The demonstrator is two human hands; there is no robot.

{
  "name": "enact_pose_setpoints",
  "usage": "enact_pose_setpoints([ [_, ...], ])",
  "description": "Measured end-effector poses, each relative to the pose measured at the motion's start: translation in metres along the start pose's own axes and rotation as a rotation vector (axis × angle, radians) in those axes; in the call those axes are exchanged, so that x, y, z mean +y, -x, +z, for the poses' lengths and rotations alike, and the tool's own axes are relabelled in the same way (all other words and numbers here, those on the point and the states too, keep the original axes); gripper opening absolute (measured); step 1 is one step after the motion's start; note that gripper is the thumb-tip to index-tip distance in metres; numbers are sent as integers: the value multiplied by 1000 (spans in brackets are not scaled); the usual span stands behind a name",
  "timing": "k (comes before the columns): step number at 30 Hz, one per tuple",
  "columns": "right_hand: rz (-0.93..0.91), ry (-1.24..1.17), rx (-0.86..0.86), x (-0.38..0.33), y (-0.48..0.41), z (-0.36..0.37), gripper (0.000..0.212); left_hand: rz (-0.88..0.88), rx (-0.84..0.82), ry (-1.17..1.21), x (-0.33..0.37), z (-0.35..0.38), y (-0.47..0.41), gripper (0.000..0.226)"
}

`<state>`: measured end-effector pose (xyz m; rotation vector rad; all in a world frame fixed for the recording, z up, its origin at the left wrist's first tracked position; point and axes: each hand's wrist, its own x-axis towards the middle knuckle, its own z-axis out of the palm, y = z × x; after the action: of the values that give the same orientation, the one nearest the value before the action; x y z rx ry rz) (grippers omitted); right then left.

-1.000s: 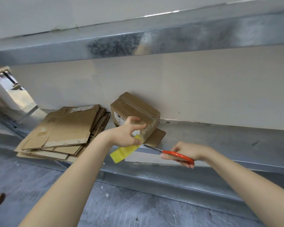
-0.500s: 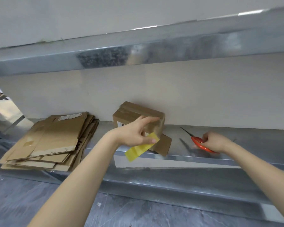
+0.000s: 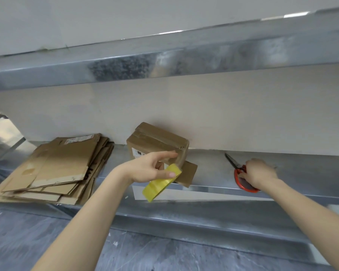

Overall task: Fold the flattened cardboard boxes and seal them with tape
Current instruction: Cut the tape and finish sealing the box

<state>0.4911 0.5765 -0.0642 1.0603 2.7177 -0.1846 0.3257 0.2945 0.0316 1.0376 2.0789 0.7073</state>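
Observation:
A folded brown cardboard box (image 3: 157,141) stands on the metal shelf (image 3: 209,169) against the back wall, one flap (image 3: 188,174) sticking out toward me. My left hand (image 3: 153,167) is just in front of it and holds a roll of yellow tape (image 3: 161,181) between thumb and fingers. A stack of flattened cardboard boxes (image 3: 55,169) lies on the shelf at the left. At the right, my right hand (image 3: 259,175) rests on the red handles of the scissors (image 3: 238,173), which lie on the shelf with the blades pointing away.
An upper metal shelf beam (image 3: 164,61) runs across above the work space. A white label strip (image 3: 184,193) sits on the shelf's front edge. Below is a grey marbled floor (image 3: 47,241).
My right hand carried the scissors from beside the tape to the right and laid them on the shelf. My left hand still holds the yellow tape by the box.

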Motion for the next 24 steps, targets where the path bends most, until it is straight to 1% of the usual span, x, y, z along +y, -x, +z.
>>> enact_pose_setpoints([
  [1,-22,-13,72,-7,2,-3,23,1,-7,7,0,0,0,69],
  [2,-61,-108,126,-18,5,-6,23,6,-13,14,0,1,-1,70],
  [3,-117,-298,130,-32,9,-12,26,10,-17,19,-2,2,-2,70],
  [5,-224,-787,-16,-64,21,-25,33,14,-22,24,-5,4,-3,70],
  [6,-256,-957,-100,-80,29,-32,32,19,-24,25,-5,4,-4,70],
  [8,-286,-1104,-238,-105,43,-41,27,27,-26,41,-7,6,-6,69],
  [9,-297,-1131,-268,-114,49,-41,27,29,-25,55,-8,6,-6,68],
  [11,-300,-1172,-259,-124,57,-39,25,32,-16,66,-10,7,-7,67],
  [15,-248,-1236,-222,-126,64,-35,11,51,-14,57,-13,11,-9,82],
  [17,-230,-1249,-231,-127,64,-36,3,59,-17,81,-15,12,-10,80],
  [20,-204,-1247,-242,-131,62,-36,10,57,-38,114,-15,13,-10,82],
  [22,-216,-1205,-239,-132,61,-35,8,48,-43,97,-15,13,-9,86],
  [24,-245,-1162,-228,-132,64,-36,9,37,-41,91,-16,14,-9,84],
])
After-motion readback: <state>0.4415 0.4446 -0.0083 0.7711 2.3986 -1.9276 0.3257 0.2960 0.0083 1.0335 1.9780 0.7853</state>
